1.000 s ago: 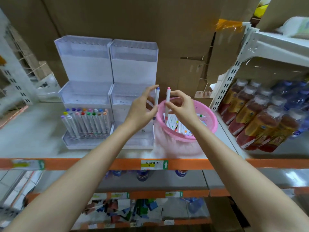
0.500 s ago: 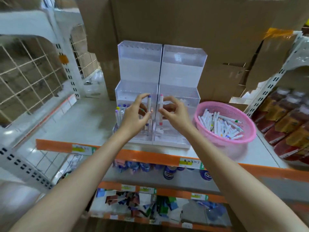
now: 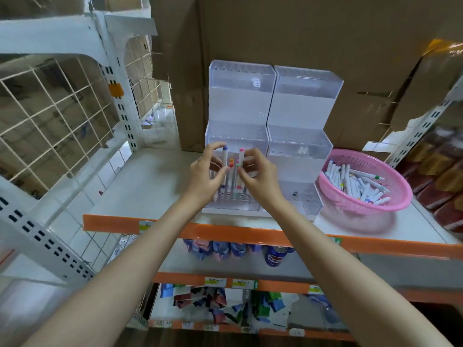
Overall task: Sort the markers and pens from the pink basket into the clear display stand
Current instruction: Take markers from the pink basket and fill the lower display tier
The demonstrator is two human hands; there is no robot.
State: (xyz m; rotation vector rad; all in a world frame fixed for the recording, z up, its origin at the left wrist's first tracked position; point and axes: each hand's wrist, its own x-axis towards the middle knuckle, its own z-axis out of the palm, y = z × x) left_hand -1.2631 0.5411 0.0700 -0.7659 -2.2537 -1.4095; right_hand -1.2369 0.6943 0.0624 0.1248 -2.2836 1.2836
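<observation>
Shelf of white metal with orange edge [image 3: 225,231] carries tiered clear plastic display stand [image 3: 273,108]; round pink mesh basket [image 3: 398,194] of white pens beside it. Left hand [image 3: 205,176] grips purple-capped white marker [image 3: 223,166], right hand [image 3: 258,179] grips pink-capped white marker [image 3: 240,159], both upright over stand's left front tier.

A shop or its stockroom is shown. Goods are stacked on metal shelving [image 3: 240,232] edged in orange with price labels [image 3: 215,281], bottled drinks [image 3: 446,186] are ranked alongside, and cardboard cartons [image 3: 288,33] are piled behind.
</observation>
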